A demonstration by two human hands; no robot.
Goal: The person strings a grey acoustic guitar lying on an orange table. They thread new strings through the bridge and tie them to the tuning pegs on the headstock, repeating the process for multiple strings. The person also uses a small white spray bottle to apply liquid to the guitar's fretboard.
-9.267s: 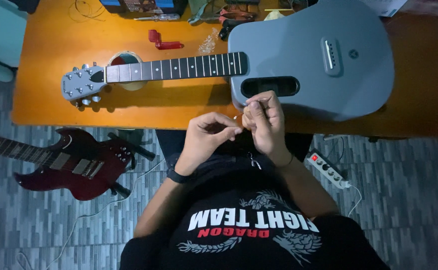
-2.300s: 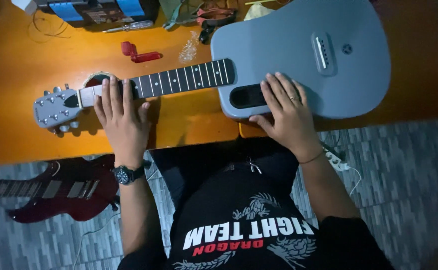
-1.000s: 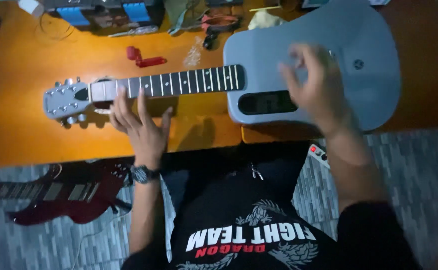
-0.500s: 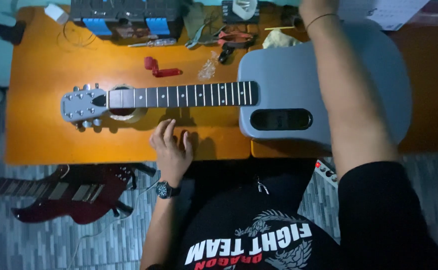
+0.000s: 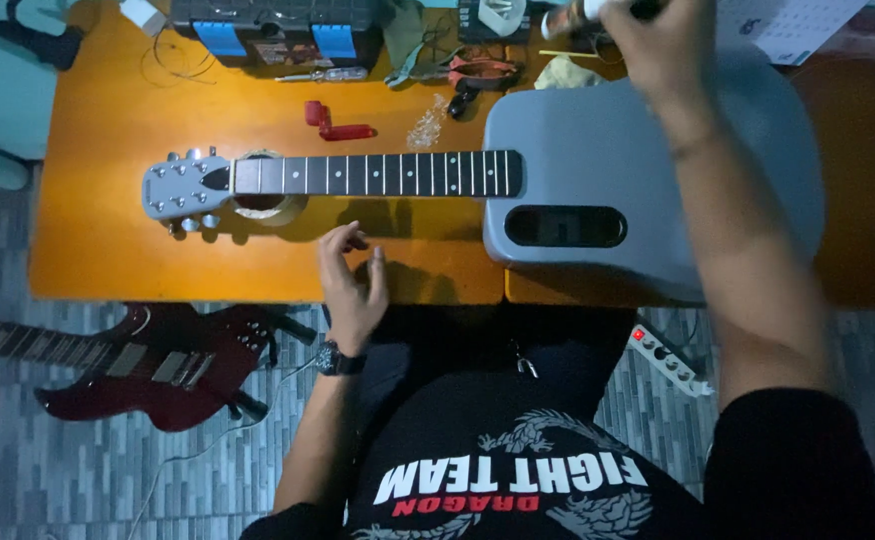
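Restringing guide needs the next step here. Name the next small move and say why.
Probably bring the right hand back over the guitar with what it grips; the item is blurred. The hand is at the table's far edge, and the left hand waits near the neck.

My guitar [image 5: 648,180] was matte grey with a black fretboard dotted white, my table [image 5: 138,180] was bright orange, the string winder [image 5: 336,122] red, the second guitar [image 5: 158,365] dark red, the floor [image 5: 58,470] grey brick-patterned, my shirt [image 5: 518,470] black with white and red print.
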